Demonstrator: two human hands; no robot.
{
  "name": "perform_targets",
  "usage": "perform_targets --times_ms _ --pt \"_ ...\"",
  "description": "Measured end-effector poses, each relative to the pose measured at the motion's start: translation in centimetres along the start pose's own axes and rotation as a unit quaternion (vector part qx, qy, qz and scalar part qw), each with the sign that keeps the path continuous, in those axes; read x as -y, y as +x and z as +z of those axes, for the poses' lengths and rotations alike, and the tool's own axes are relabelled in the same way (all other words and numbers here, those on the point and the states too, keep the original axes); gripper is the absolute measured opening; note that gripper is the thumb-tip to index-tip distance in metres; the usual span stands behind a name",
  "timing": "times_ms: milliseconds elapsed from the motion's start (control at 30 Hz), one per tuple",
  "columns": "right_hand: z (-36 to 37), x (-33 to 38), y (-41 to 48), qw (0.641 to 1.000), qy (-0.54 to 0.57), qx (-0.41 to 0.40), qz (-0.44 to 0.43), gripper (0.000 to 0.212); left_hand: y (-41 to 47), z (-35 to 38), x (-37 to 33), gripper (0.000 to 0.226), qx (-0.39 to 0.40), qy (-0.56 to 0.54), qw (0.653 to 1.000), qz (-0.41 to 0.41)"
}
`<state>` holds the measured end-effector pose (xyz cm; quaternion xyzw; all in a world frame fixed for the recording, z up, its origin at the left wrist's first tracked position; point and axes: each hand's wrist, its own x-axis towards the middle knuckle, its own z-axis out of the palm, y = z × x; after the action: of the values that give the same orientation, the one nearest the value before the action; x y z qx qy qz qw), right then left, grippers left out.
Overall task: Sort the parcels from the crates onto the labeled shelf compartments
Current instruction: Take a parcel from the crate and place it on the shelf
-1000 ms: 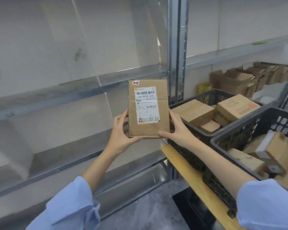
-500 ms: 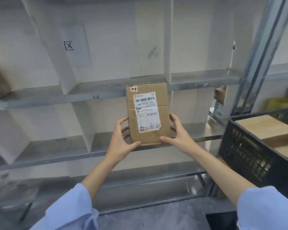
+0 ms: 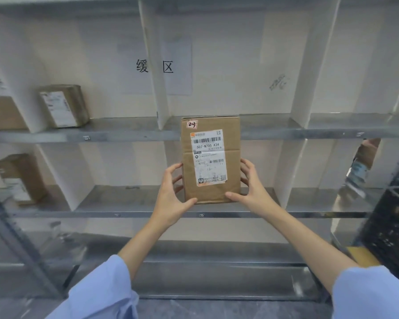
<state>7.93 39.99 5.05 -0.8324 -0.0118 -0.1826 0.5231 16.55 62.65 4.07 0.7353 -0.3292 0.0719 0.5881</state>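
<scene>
Brown parcel [image 3: 232, 143] pinched from both sides: thumbs [image 3: 190, 201] pressed flat on the lower front corners, other fingers curled behind the side edges. At its left edge the left hand [image 3: 171, 196], at its right edge the right hand [image 3: 255, 189]. Held upright in the air, white label [image 3: 209, 157] toward the camera, in front of the middle compartments of the shelf [image 3: 148, 214]. Farther left, three other parcels [image 3: 63, 105] standing in compartments. At far right, part of a black crate [image 3: 392, 231].
</scene>
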Motion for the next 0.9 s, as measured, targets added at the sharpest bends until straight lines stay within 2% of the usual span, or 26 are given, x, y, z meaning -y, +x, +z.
perform_targets --times_ms 267,533,733,900 --pt "5.0 2.1 1.9 1.0 0.008 0.018 -0.011 0.094 -0.3 -5.2 1.3 0.092 -0.018 0.019 1.0 -0.005" --pt "9.0 3.0 3.4 0.999 0.006 0.041 -0.005 0.106 -1.4 -8.7 2.9 0.092 -0.036 0.034 0.999 -0.005" --pt "12.1 3.6 5.5 0.999 -0.008 0.053 -0.005 0.091 -2.7 -11.0 3.9 0.09 -0.067 0.058 0.996 -0.023" --pt "15.3 3.7 8.0 0.995 0.033 0.094 -0.029 0.088 -3.1 -13.6 5.2 0.091 -0.106 0.103 0.988 -0.038"
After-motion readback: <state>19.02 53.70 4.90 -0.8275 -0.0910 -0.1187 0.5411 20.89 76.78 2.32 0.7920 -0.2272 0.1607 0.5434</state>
